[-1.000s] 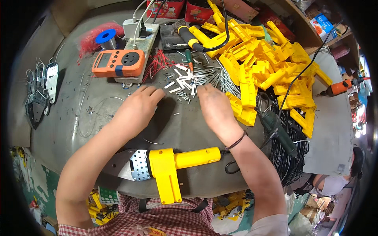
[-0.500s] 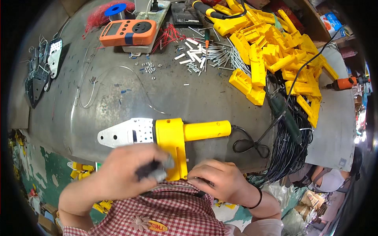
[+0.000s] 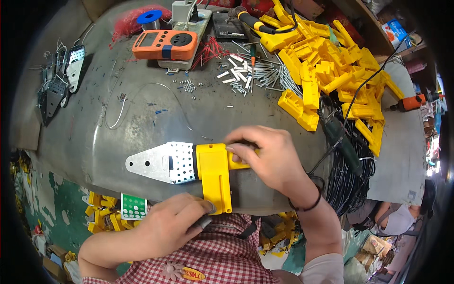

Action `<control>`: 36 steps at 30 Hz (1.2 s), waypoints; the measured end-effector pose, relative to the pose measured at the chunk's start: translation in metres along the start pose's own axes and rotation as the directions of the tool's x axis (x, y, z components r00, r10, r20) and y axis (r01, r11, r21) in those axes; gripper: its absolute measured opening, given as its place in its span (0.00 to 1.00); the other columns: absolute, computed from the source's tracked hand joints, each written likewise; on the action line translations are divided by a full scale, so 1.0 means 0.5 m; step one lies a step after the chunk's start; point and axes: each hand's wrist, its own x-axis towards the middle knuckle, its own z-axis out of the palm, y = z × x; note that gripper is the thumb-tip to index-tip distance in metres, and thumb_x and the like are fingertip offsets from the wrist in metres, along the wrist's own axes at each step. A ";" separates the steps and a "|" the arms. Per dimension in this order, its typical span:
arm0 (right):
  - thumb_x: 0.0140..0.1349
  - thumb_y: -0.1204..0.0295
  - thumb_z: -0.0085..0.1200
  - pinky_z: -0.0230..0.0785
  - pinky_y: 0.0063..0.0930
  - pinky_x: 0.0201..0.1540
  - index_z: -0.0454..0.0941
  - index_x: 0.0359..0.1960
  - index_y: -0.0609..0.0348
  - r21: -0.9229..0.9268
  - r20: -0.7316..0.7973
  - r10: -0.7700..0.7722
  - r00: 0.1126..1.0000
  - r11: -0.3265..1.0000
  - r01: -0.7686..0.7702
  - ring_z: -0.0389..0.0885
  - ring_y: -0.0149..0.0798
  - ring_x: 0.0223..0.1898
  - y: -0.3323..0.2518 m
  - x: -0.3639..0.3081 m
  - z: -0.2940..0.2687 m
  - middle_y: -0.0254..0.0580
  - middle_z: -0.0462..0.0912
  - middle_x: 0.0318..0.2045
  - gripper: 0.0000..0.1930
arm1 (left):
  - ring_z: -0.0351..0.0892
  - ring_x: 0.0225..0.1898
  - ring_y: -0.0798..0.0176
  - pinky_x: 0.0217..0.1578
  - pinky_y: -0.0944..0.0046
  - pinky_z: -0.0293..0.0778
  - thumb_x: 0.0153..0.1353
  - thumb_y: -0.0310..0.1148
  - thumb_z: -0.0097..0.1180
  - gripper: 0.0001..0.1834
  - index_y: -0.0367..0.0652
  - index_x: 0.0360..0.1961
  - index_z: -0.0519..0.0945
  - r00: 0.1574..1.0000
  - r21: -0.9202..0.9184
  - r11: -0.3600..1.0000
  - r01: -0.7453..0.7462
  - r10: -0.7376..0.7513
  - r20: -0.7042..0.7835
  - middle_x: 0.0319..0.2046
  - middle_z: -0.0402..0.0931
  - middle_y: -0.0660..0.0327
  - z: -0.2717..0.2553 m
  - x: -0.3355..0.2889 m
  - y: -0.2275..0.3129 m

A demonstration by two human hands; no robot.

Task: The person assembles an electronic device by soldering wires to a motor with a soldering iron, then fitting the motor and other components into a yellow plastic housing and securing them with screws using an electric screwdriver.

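A pipe welder with a yellow plastic casing (image 3: 213,163) lies on the table in front of me, its perforated silver metal plate (image 3: 156,163) pointing left. My right hand (image 3: 274,156) is closed over the handle just beside the casing, thumb and forefinger round it, hiding most of the handle. At the near end of the casing is my left hand (image 3: 172,220), fingers curled about a small dark grey piece (image 3: 203,222) whose kind I cannot make out. Its fingertips are at the casing's lower left corner.
Yellow casing parts (image 3: 331,71) are heaped at the far right, beside screws (image 3: 272,71) and white sleeves (image 3: 239,73). An orange meter (image 3: 165,45) stands at the back. Black cables (image 3: 345,175) hang at the right edge. Metal plates (image 3: 54,92) stand at the left.
My right hand has gone from the near table edge up and right onto the handle. My left hand has moved slightly down and right with the grey piece. The view has shifted slightly.
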 end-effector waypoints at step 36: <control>0.50 0.75 0.48 0.73 0.36 0.37 0.77 0.27 0.60 -0.573 -0.157 -0.316 0.936 0.801 0.174 0.79 0.46 0.35 0.186 0.093 -0.049 0.45 0.77 0.29 0.06 | 0.73 0.38 0.48 0.39 0.55 0.71 0.40 0.17 0.56 0.14 0.38 0.33 0.74 0.974 0.584 0.789 -0.193 0.225 0.018 0.34 0.72 0.53 -0.048 0.381 -0.157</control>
